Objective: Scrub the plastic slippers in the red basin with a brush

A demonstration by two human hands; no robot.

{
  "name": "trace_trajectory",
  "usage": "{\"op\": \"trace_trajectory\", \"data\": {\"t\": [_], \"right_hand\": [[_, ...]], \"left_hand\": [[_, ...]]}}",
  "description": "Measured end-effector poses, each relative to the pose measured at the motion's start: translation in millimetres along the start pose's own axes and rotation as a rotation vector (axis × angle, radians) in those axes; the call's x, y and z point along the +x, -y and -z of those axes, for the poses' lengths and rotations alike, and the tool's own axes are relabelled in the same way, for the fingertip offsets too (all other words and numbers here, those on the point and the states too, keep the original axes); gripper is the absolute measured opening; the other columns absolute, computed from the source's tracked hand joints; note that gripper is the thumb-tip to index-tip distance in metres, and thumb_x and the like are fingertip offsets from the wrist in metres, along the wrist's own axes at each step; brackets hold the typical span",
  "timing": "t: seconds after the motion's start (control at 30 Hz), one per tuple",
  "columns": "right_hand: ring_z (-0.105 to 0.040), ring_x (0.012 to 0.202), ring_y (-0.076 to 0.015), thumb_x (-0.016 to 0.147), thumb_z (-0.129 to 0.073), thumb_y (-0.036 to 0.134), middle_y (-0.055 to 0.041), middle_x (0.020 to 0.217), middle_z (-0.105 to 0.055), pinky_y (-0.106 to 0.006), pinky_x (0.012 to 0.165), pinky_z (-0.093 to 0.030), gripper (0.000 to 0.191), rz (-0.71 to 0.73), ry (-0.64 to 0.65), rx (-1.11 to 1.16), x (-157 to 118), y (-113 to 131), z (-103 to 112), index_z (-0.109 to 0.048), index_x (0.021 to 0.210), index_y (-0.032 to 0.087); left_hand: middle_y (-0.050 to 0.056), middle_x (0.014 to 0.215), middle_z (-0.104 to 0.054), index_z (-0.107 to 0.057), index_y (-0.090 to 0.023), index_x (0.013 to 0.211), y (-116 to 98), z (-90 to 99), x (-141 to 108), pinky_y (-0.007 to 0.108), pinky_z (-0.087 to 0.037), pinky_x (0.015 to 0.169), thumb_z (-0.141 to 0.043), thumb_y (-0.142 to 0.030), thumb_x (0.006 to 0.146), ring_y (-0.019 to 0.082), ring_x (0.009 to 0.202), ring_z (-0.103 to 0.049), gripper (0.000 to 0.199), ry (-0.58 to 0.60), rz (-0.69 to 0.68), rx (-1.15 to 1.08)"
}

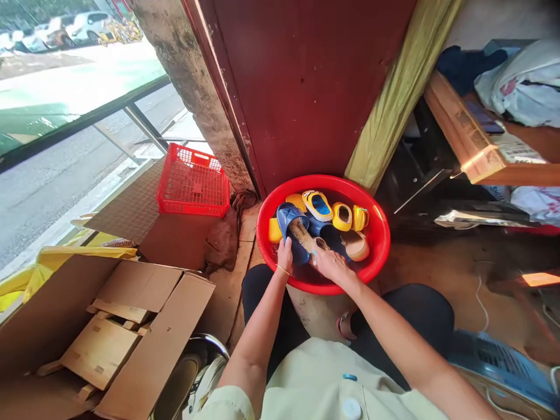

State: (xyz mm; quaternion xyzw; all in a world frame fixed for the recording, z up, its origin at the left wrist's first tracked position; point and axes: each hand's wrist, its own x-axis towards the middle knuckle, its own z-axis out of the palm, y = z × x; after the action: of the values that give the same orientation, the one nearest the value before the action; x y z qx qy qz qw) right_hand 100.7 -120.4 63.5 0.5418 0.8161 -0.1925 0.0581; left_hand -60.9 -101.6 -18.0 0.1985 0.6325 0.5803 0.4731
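A round red basin (381,248) holds dark water with several shoes in it. My left hand (285,255) grips the near left edge of a blue slipper (289,217), tilted over the basin's left side. My right hand (333,265) is closed on a bristled brush (301,234), whose bristles reach the inside of the slipper. Beyond and right of it lie yellow shoes, one with a blue inside (319,205), another with a dark opening (342,216). A beige shoe (355,245) rests at the basin's right side, near my right hand.
Behind the basin stands a dark red door (306,87) beside a yellow-green curtain (394,99). Left are a red crate (192,186) and an open cardboard box (153,326) with wooden pieces. A wooden shelf (472,128) and a blue appliance (503,361) stand right.
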Motion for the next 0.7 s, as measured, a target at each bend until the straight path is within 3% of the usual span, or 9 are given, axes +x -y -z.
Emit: {"op": "trace_trajectory", "data": {"t": [0.1,0.17,0.27,0.37,0.47,0.6,0.7], "right_hand": [[-0.07,0.104,-0.0292,0.102,-0.031,0.023,-0.02,0.11,-0.072,-0.04,0.089,-0.052,0.042,0.0,-0.05,0.023,26.0,14.1,4.0,-0.056,0.135,0.015],[-0.069,0.106,-0.0286,0.101,-0.034,0.022,-0.0201,0.115,-0.071,-0.039,0.091,-0.052,0.041,0.035,-0.057,0.037,21.8,14.9,1.9,-0.059,0.133,0.015],[-0.068,0.107,-0.0252,0.098,-0.042,0.022,-0.0135,0.122,-0.07,-0.035,0.092,-0.052,0.041,0.101,-0.004,0.027,-13.2,-1.4,-5.1,-0.06,0.134,0.025],[-0.071,0.097,-0.0253,0.098,-0.041,0.026,-0.0082,0.108,-0.075,-0.034,0.083,-0.053,0.042,0.118,0.132,-0.025,-55.2,-27.2,-5.2,-0.058,0.136,0.034],[-0.071,0.096,-0.0268,0.099,-0.04,0.031,-0.0077,0.101,-0.075,-0.035,0.08,-0.052,0.041,0.097,0.203,-0.074,-64.9,-37.6,2.1,-0.059,0.136,0.035],[-0.069,0.108,-0.0269,0.102,-0.036,0.031,-0.0133,0.12,-0.071,-0.036,0.086,-0.051,0.042,0.081,0.074,-0.099,-15.2,-9.3,7.4,-0.054,0.14,0.028],[-0.07,0.104,-0.0261,0.104,-0.028,0.025,-0.0164,0.111,-0.073,-0.035,0.085,-0.051,0.043,0.022,-0.003,-0.089,38.8,20.5,13.6,-0.053,0.139,0.017]], "left_hand": [[0.01,0.131,-0.067,-0.065,-0.02,0.12,-1.0,1.8,-0.4,0.035,-0.048,0.105,-0.054,-0.042,0.095,0.023,0.125,-0.06,0.035,0.012,0.041,0.032],[0.009,0.132,-0.066,-0.064,-0.021,0.122,2.4,3.7,3.3,0.035,-0.049,0.103,-0.053,-0.045,0.095,0.023,0.124,-0.061,0.037,-0.021,0.072,0.042],[0.008,0.129,-0.067,-0.064,-0.023,0.12,13.5,5.5,11.5,0.036,-0.05,0.102,-0.054,-0.049,0.094,0.023,0.122,-0.061,0.039,-0.05,0.086,0.001],[0.008,0.122,-0.069,-0.065,-0.023,0.116,25.9,4.7,19.1,0.038,-0.049,0.102,-0.056,-0.05,0.092,0.023,0.119,-0.063,0.038,-0.05,0.102,-0.075],[0.008,0.117,-0.07,-0.066,-0.022,0.113,32.4,3.1,25.9,0.039,-0.047,0.104,-0.06,-0.048,0.089,0.023,0.117,-0.063,0.036,-0.08,0.117,-0.119],[0.009,0.114,-0.071,-0.065,-0.021,0.11,33.4,2.0,28.4,0.042,-0.048,0.102,-0.063,-0.048,0.087,0.024,0.114,-0.064,0.035,-0.086,0.139,-0.109],[0.009,0.113,-0.071,-0.066,-0.021,0.108,31.0,3.4,25.9,0.043,-0.048,0.101,-0.064,-0.048,0.086,0.025,0.115,-0.064,0.035,-0.061,0.106,-0.061]]}}
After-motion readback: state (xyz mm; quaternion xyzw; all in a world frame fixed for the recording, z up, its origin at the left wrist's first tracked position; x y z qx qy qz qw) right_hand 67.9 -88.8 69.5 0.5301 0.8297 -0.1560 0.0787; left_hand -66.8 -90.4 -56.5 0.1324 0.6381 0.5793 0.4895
